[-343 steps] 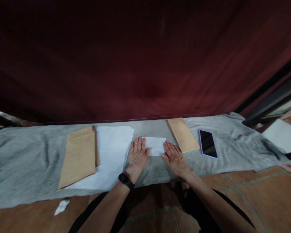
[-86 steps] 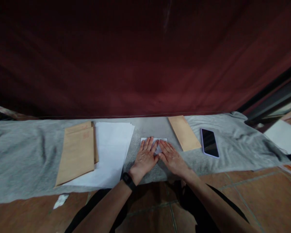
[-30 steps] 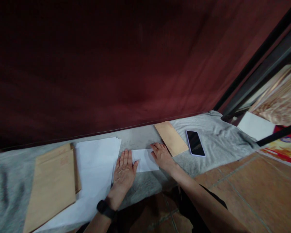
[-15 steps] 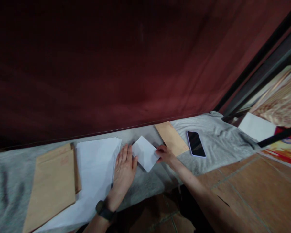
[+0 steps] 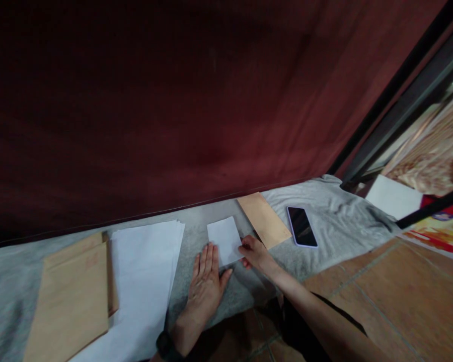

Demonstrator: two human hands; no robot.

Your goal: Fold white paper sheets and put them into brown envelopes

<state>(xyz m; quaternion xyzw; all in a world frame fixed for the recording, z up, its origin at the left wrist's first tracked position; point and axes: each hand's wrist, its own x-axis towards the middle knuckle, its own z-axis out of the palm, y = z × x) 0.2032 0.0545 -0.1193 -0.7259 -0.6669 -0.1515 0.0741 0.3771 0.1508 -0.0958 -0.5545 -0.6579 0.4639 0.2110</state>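
A folded white paper [image 5: 225,240] lies on the grey cloth [image 5: 332,226], its long side pointing away from me. My right hand [image 5: 255,254] pinches its near right edge with closed fingers. My left hand [image 5: 206,282] lies flat and open on the cloth, its fingertips at the paper's near left corner. Just right of the paper sits a single brown envelope [image 5: 263,226].
A stack of white sheets [image 5: 141,281] and a pile of brown envelopes [image 5: 70,299] lie to the left. A phone [image 5: 302,227] rests right of the single envelope. A dark red curtain [image 5: 173,100] hangs behind. Tiled floor [image 5: 392,296] lies at the near right.
My right hand has lifted the folded paper, turned it a quarter turn and laid it back down lengthwise. My left hand slid back toward me. The view has swung to the right.
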